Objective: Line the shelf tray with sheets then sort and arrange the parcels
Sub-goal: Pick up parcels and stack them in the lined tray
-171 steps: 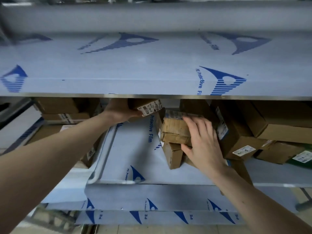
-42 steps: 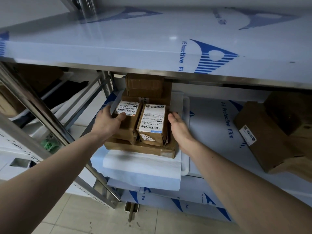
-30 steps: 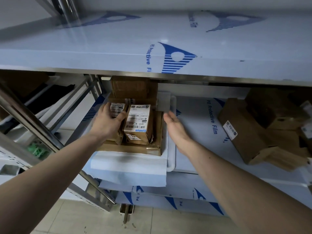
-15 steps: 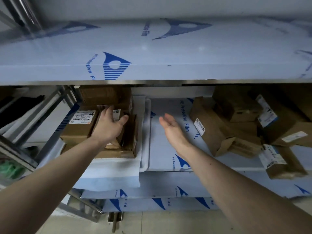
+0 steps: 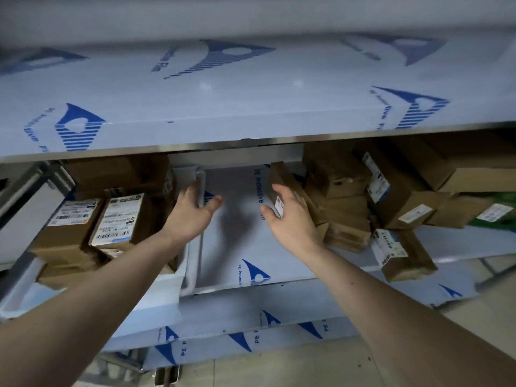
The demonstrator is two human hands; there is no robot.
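Observation:
My left hand (image 5: 192, 216) hovers open over the rim between two trays. To its left, the white tray (image 5: 181, 272) holds stacked brown parcels with white labels (image 5: 120, 216), on a white sheet (image 5: 156, 311) that hangs over the front. My right hand (image 5: 290, 219) has its thumb and fingers around the near end of a leaning brown parcel (image 5: 282, 177) at the left edge of a loose heap of parcels (image 5: 349, 208). Between my hands lies the film-lined tray floor (image 5: 231, 247), bare.
A shelf board wrapped in blue-printed protective film (image 5: 251, 107) juts out just above both hands. A labelled parcel (image 5: 402, 252) leans at the front right of the shelf. Something green (image 5: 502, 202) sits far right. More film sheets (image 5: 251, 339) lie below.
Both hands have left the stacked parcels on the left tray and moved right. My right hand has reached the leaning parcel at the heap's edge. The view has swung right.

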